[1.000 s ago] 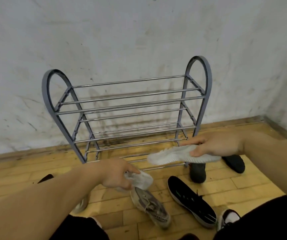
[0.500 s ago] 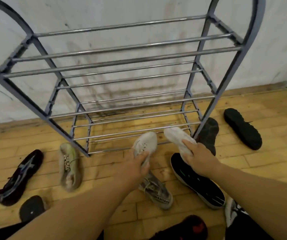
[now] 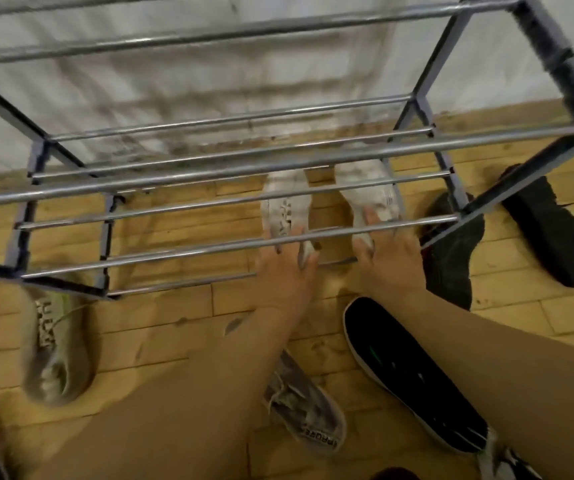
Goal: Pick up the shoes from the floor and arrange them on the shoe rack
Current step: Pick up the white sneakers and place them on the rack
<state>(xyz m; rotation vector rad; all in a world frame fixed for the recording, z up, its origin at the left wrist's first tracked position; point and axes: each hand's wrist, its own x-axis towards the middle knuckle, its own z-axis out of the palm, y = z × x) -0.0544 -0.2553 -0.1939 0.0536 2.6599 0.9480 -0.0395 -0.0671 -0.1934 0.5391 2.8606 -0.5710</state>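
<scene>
Left fingers point(image 3: 280, 242): curled over the heel end of the left white shoe point(image 3: 287, 206), thumb side against it; closed on the shoe.
Right fingers point(image 3: 370, 221): spread a little and laid over the heel end of the right white shoe point(image 3: 368, 192); pressing on it, whether the grip closes round it cannot be told.
Left hand point(image 3: 287, 275): centre of the frame, just below the lowest front bar.
Right hand point(image 3: 391, 265): right of centre, beside the left hand, apart from it.
White shoes: side by side, toes pointing to the wall, on the bottom tier of the shoe rack point(image 3: 244, 171), in its right half.
Shoe rack: grey frame with chrome bars, fills the upper half of the frame; upper tiers carry nothing visible.
Beige shoe point(image 3: 55, 348): on the floor, lower left, just outside the rack's left leg.
Grey laced shoe point(image 3: 308, 410): lower centre, partly under the left forearm.
Black shoe with white sole point(image 3: 413, 375): lower right, under the right forearm.
Dark shoes point(image 3: 451, 258): two at the right edge, beside the rack's right leg.
Floor point(image 3: 181, 317): light wooden blocks, scuffed.
Wall point(image 3: 174, 77): white, stained, behind the rack.
</scene>
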